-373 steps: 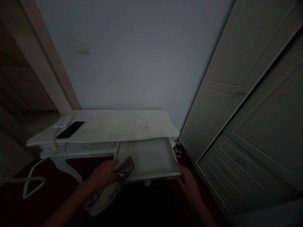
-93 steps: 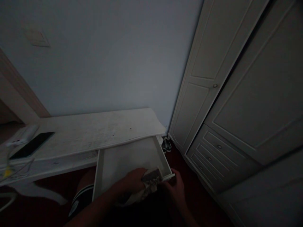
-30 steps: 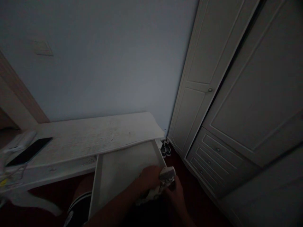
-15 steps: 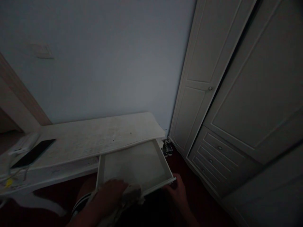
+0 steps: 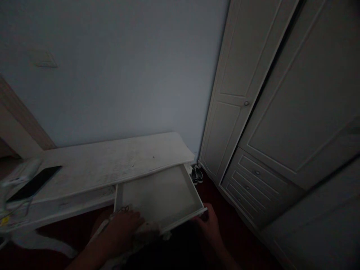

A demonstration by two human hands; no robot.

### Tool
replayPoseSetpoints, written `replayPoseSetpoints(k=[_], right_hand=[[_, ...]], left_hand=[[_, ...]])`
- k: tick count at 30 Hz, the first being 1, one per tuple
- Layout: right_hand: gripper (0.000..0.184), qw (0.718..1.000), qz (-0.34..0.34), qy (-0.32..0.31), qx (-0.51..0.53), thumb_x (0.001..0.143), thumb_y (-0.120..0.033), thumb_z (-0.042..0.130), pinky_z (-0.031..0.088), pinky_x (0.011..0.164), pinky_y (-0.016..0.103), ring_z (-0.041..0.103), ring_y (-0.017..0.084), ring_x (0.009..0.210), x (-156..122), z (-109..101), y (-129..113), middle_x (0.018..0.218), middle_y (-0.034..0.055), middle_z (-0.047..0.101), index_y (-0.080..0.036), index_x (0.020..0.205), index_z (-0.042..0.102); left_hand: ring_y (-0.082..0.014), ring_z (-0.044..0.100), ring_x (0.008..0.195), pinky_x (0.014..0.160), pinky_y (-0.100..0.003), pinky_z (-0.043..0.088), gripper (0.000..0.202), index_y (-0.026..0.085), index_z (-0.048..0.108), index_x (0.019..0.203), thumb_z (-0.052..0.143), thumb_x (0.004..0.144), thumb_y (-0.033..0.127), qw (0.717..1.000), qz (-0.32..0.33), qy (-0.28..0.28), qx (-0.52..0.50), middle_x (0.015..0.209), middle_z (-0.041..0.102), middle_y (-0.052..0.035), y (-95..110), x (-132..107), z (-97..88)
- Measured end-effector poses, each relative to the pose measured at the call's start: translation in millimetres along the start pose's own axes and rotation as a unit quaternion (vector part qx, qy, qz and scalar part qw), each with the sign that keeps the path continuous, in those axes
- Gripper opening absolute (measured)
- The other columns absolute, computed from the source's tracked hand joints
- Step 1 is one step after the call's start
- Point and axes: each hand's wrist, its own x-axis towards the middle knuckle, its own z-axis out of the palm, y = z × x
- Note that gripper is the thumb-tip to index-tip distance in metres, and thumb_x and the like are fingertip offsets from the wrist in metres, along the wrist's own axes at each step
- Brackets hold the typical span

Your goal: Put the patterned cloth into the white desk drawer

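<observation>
A white drawer [image 5: 160,193] is pulled out from the white table [image 5: 152,150], and its inside shows a bare bottom. My left hand [image 5: 120,228] is at the drawer's front left corner, closed on a pale crumpled cloth [image 5: 147,229] that lies against the front panel. Dim light blurs the cloth's edges. At the front right corner, my right hand [image 5: 208,224] has its fingers wrapped round the drawer's front panel, with the fingertips partly hidden beneath it. A small knob [image 5: 167,236] sticks out from the panel's front.
A dark phone or tablet [image 5: 35,183] and a white object with cables [image 5: 24,172] lie on the table's left end. White wardrobes [image 5: 239,93] with small drawers stand at right. Dark shoes [image 5: 197,175] rest on the red floor beside the table. A switch plate [image 5: 43,58] is on the wall.
My left hand with the cloth has moved slightly left along the drawer's front. My right hand keeps its hold on the corner. The view has shifted a little.
</observation>
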Motion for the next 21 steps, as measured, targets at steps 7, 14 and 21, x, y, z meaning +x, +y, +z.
replayPoseSetpoints(k=[7,14,21], right_hand=[[0.049,1.0,0.006,0.003,0.0,0.067,-0.046,0.088,0.056,0.075,0.035,0.07,0.027,0.087,-3,2,6,0.098,0.0062,0.075,-0.021,0.104,0.069],[0.049,1.0,-0.019,0.001,-0.023,0.065,-0.044,0.088,0.056,0.076,0.034,0.069,0.028,0.087,1,-3,10,0.096,0.0055,0.074,-0.021,0.104,0.069],[0.046,0.999,-0.044,0.002,-0.029,0.074,-0.049,0.083,0.057,0.08,0.034,0.069,0.027,0.091,2,-1,30,0.1,0.0071,0.074,-0.02,0.107,0.067]], left_hand=[[-0.0305,0.069,0.116,0.1,-0.042,0.051,0.039,0.026,0.072,0.119,0.059,0.082,0.028,0.996,0.025,0.016,-0.089,0.122,0.074,-0.0098,25,22,-10.4],[-0.0332,0.07,0.113,0.096,-0.043,0.054,0.04,0.024,0.072,0.118,0.064,0.08,0.035,0.993,0.088,0.025,-0.074,0.12,0.075,-0.0119,58,72,-21.4],[-0.034,0.073,0.107,0.09,-0.042,0.057,0.036,0.026,0.075,0.111,0.066,0.08,0.041,0.989,0.108,0.039,-0.093,0.113,0.078,-0.0124,108,114,-46.8]])
